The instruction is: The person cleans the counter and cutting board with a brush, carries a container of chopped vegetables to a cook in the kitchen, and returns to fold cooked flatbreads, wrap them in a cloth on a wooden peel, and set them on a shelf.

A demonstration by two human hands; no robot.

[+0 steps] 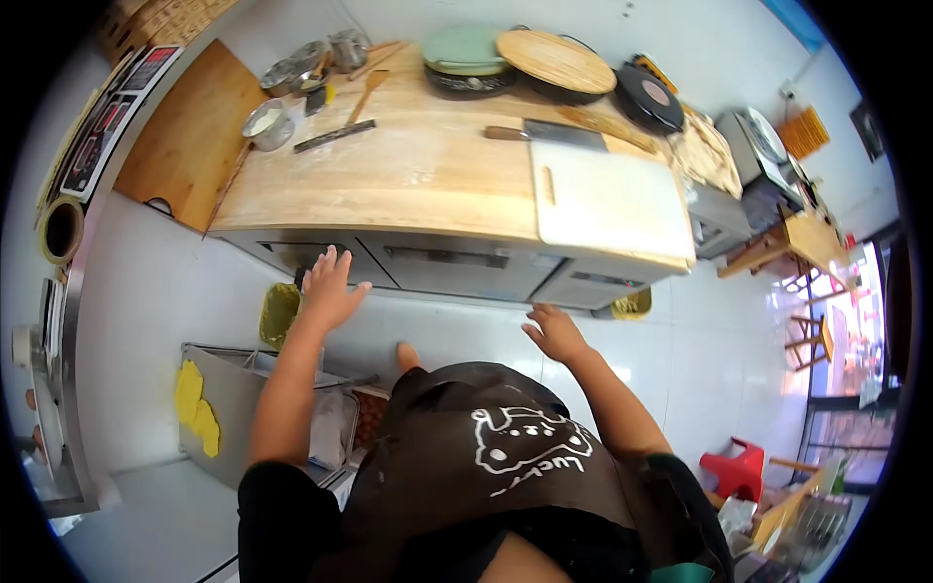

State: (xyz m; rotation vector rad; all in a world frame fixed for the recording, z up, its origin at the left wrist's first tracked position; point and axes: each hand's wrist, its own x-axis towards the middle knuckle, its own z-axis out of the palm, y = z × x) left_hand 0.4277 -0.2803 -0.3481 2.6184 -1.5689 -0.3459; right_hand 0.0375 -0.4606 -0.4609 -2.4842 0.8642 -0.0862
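Observation:
My left hand (330, 290) reaches forward in front of the counter's steel side, fingers apart and nothing in them. Lower than the counter edge, my right hand (557, 333) hangs in the air with its fingers loosely spread, also holding nothing. Nearest to both is the wooden worktop (418, 199), dusted with flour. On it lie a white cutting board (617, 204), a cleaver (564, 133) with a wooden handle, a dark flat bar (334, 136) and a wooden spatula (369, 95). A metal container of white powder (267, 124) stands at the left.
At the back are a green-lidded round pan (468, 58), a round wooden board (556, 64) and a black round appliance (649, 99). A yellow bin (280, 316) stands below left, another bin (632, 305) below right. A red stool (736, 470) is at the right.

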